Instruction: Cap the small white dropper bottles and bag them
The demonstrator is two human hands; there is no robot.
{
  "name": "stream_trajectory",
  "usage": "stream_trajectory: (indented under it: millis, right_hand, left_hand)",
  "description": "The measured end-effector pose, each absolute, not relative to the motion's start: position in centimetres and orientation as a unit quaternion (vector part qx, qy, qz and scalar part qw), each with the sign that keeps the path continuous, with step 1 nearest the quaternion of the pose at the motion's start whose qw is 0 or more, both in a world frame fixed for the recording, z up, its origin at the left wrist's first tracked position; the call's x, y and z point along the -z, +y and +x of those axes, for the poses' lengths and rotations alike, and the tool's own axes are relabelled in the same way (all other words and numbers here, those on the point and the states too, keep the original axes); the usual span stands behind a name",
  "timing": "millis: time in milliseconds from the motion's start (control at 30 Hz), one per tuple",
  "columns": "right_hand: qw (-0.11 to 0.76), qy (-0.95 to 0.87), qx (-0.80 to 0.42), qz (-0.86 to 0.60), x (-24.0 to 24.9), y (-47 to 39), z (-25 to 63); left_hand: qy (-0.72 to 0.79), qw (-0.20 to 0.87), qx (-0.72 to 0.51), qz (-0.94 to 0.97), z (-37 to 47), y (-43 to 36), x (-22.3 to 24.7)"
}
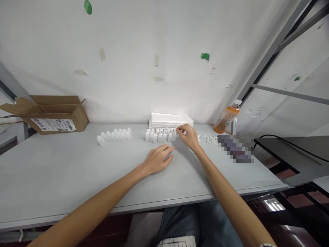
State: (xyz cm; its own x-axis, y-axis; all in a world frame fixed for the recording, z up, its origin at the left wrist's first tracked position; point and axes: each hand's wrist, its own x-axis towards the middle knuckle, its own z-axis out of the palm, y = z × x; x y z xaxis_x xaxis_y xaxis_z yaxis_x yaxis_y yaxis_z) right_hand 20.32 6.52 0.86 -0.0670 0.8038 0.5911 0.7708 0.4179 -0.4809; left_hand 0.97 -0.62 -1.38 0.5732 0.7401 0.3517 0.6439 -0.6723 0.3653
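My right hand [188, 136] is closed in a pinch at the top of a small white plastic bottle [174, 137], at the right end of a cluster. The bottle stands upright; the fingers partly cover its top. Several like bottles [159, 138] stand in close rows to the left, some with thin white loops at their caps. My left hand [158, 159] rests on the table in front of them, fingers stretched out and apart, holding nothing. Loose white cap pieces with loops [211, 140] lie to the right of my right hand.
Another group of translucent bottles [115, 136] stands further left on the grey table [64, 171]. An open cardboard box [61, 118] sits at the back left. White trays [168, 120] are stacked behind the cluster. At right are an orange drink bottle [228, 117] and a blurred-out object [236, 149].
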Motion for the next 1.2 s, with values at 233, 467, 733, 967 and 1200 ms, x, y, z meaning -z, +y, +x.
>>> stream_trajectory:
  millis: [233, 467, 733, 967, 1200]
  right_hand:
    - [0.415, -0.736, -0.029, -0.534, -0.8, 6.6, 20.3]
    - [0.41, -0.738, -0.033, -0.535, -0.9, 6.2, 20.0]
    - [0.469, -0.708, -0.035, -0.526, -1.0, 5.8, 20.3]
    - [0.525, -0.644, 0.074, -0.551, 0.4, 4.6, 23.9]
    - [0.448, -0.661, 0.126, -0.589, 2.6, 2.2, 27.7]
  left_hand:
    - [0.379, 0.092, -0.244, 0.888, 1.0, -0.6, 1.6]
    - [0.378, 0.088, -0.233, 0.892, 1.0, -0.6, 1.4]
    - [0.366, 0.081, -0.25, 0.893, 0.8, -0.5, 1.7]
    - [0.349, -0.009, -0.345, 0.871, -0.2, -0.6, -0.6]
    - [0.553, -0.095, -0.478, 0.676, -9.6, -1.5, -2.9]
